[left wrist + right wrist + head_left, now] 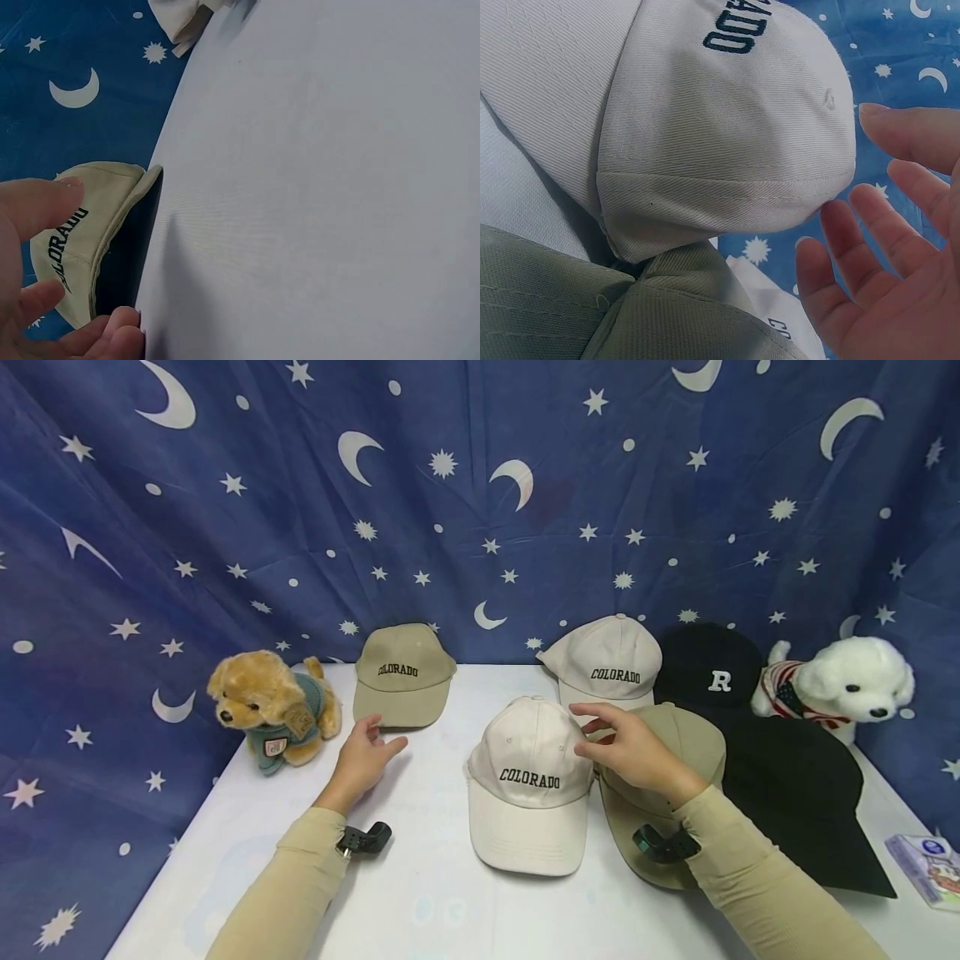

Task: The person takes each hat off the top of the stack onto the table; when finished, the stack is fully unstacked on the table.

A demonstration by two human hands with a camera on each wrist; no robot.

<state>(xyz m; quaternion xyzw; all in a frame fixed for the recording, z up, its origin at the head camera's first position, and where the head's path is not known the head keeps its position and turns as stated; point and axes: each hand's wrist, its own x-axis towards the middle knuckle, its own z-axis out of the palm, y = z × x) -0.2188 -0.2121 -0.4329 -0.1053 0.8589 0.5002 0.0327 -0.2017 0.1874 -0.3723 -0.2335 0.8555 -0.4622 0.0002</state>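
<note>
A cream baseball cap lettered COLORADO stands in the middle of the table, its brim toward me. My right hand hovers by its right side, fingers spread and loosely bent; in the right wrist view the hand holds nothing, and whether a fingertip touches the crown is hard to tell. Under the right forearm lies an olive cap, partly covered. My left hand is near the brim of a khaki COLORADO cap at the back, fingers relaxed with nothing between them.
A brown plush dog sits at the left. Back right are another cream cap, a black cap with an R and a white plush dog. A black hat and a purple packet lie at the right. A starry curtain hangs behind the table.
</note>
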